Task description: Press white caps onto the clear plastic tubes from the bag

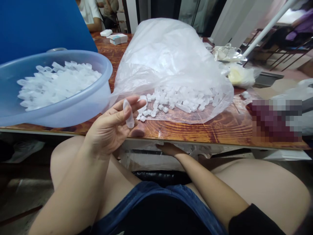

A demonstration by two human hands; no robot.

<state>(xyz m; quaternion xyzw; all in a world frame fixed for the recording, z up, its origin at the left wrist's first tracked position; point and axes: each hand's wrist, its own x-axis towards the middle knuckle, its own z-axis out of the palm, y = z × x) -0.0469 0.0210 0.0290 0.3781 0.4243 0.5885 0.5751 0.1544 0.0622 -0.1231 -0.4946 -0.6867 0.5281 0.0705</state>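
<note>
My left hand (110,125) is raised at the table's front edge, pinching a small translucent plastic tube (128,114) between thumb and fingers. The tube stands nearly upright, its upper end tapered. My right hand (170,149) is below the tabletop, over a clear plastic bag (146,161); its fingertips are too hidden to show what they touch. Beyond my left hand, many short white caps (168,98) lie in the mouth of a large clear plastic bag (168,52). To the left, a blue plastic basin (97,94) holds a heap of similar translucent tubes (58,81).
The basin and large bag stand on a wood-grain table (195,132). A blue panel (46,26) rises behind the basin. Small boxes (118,39) lie at the back, and crumpled plastic bags (241,73) at the right. A person in white (90,14) sits beyond the table.
</note>
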